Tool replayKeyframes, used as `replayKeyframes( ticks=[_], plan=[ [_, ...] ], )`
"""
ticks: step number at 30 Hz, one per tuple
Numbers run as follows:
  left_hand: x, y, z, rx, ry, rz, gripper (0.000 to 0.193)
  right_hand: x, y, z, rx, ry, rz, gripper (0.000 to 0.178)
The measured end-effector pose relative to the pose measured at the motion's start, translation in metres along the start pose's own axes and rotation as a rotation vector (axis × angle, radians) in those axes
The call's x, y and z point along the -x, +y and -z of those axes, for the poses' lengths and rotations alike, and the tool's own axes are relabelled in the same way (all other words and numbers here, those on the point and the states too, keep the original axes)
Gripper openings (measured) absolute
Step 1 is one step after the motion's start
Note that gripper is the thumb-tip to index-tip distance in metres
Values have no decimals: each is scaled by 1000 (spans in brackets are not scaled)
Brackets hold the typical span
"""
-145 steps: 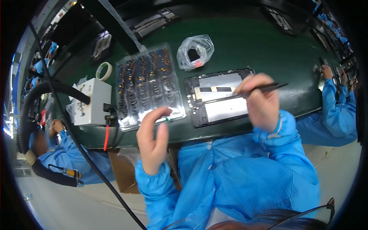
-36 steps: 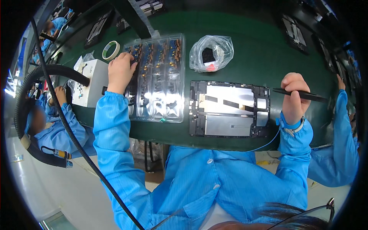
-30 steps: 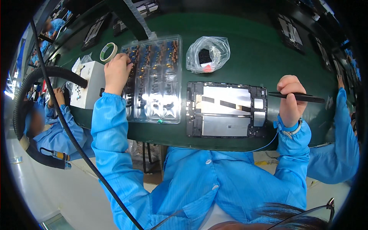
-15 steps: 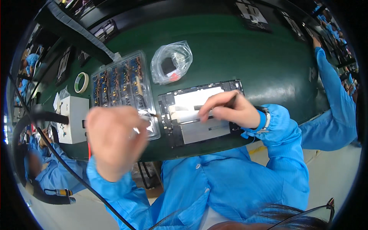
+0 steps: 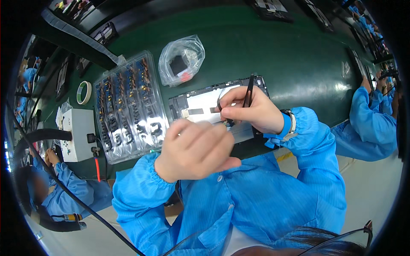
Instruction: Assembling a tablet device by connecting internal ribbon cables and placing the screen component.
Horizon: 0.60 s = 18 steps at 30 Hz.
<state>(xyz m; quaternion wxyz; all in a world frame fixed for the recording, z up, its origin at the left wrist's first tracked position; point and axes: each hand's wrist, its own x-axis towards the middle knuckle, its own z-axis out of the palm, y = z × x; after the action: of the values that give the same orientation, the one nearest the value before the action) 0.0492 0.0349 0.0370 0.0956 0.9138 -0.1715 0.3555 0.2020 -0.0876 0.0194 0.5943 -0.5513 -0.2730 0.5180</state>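
Note:
My right hand (image 5: 252,111) grips black tweezers (image 5: 249,90), their shaft rising above the fingers. It is over an opened tablet-like device (image 5: 177,104) with a black frame and a silver-white inside. My left hand (image 5: 198,149) is closed, its back toward me, over the device's near left part and close to my right fingertips. A small dark part (image 5: 229,123) shows between the two hands; the left fingertips are hidden, so I cannot make out what they hold. Left of the device lies a clear plastic tray (image 5: 160,91) with rows of small electronic parts.
A clear plastic bag (image 5: 165,64) lies behind the device. Farther left are a tape roll (image 5: 84,92), a white box (image 5: 79,132) and a red-handled cable (image 5: 97,168). A black cable (image 5: 72,187) crosses the left side. Co-workers in blue sit on both sides, one sleeve (image 5: 363,123) at right.
My left hand has moved right, from over the tray's near end to beside my right hand. The tweezers now stand upright in my right hand. The view has shifted slightly.

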Motion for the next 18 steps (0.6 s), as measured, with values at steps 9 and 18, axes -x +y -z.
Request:
replayKeyframes(
  ticks=[9, 18],
  plan=[
    [-9, -12, -4, -87, 24, 322, 22, 14, 1, -5, 468, 58, 515, 22],
    [-9, 1, 3, -71, 18, 263, 22, 33, 3, -8, 699, 78, 738, 24]
  ],
)
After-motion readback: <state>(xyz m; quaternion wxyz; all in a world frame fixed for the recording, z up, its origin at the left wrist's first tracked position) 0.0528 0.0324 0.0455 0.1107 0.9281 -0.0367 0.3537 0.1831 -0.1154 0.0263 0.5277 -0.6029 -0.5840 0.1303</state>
